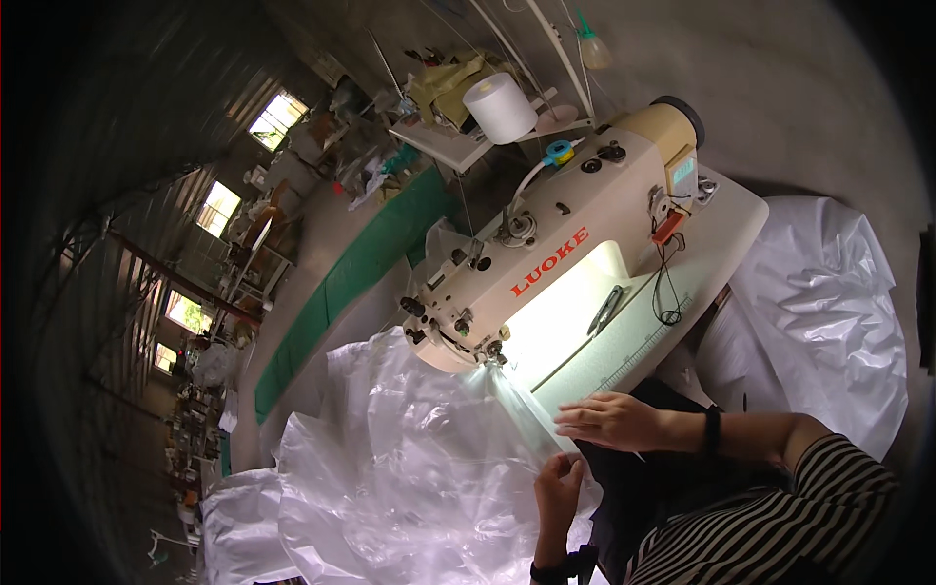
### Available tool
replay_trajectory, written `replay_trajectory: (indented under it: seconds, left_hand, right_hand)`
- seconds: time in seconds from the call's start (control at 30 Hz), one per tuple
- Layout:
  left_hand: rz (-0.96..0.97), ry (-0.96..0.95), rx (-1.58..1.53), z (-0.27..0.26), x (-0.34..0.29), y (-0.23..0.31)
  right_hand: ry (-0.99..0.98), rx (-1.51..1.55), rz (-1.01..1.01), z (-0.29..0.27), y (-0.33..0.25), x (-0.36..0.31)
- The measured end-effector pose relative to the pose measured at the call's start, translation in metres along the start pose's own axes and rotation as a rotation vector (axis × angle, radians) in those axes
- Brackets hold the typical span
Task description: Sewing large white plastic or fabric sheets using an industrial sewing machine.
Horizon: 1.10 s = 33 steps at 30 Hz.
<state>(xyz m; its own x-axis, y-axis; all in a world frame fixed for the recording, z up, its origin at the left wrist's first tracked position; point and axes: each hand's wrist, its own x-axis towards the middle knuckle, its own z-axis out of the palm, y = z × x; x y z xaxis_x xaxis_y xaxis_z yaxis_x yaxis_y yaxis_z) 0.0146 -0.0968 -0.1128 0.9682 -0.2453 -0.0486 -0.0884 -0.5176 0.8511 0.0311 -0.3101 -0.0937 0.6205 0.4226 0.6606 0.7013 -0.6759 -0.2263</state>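
Observation:
A white sewing machine point(546, 244) stands tilted across the view, its lamp lighting the bed. Thin, translucent white plastic sheeting point(390, 458) runs from under the needle area point(495, 353) toward me and spreads in folds over the left side. My left hand point(558, 487) is closed at the near edge of the sheeting, fingers curled and thumb upward. Just above it, my right hand point(612, 421) lies with fingers stretched out and together, at the front edge of the machine bed beside the sheeting. Its fingers point left; nothing shows gripped in it.
Small thread snips point(606, 310) lie on the bed beside a dangling dark cable point(667, 302). A white thread cone point(500, 107) stands on a shelf behind the machine. More white sheeting point(819, 292) is heaped at the right. A green strip point(341, 292) runs behind the machine.

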Motion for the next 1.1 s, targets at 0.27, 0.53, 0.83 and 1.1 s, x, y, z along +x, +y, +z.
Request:
replay_trajectory:
  seconds: [0.27,0.53,0.83,1.1]
  left_hand:
    - [0.335,0.135,0.574,0.001,-0.022,0.039]
    - [0.357,0.238,0.717,-0.009,-0.004,0.023]
    - [0.384,0.263,0.719,-0.029,0.068,0.007]
    - [0.556,0.269,0.814,-0.042,0.108,-0.021]
  right_hand:
    - [-0.071,-0.028,-0.180,0.046,0.015,0.002]
    - [-0.109,-0.012,-0.070,0.062,0.017,0.020]
    - [-0.095,-0.179,0.044,0.117,0.047,0.064]
    - [0.029,-0.176,0.112,0.014,0.069,0.041]
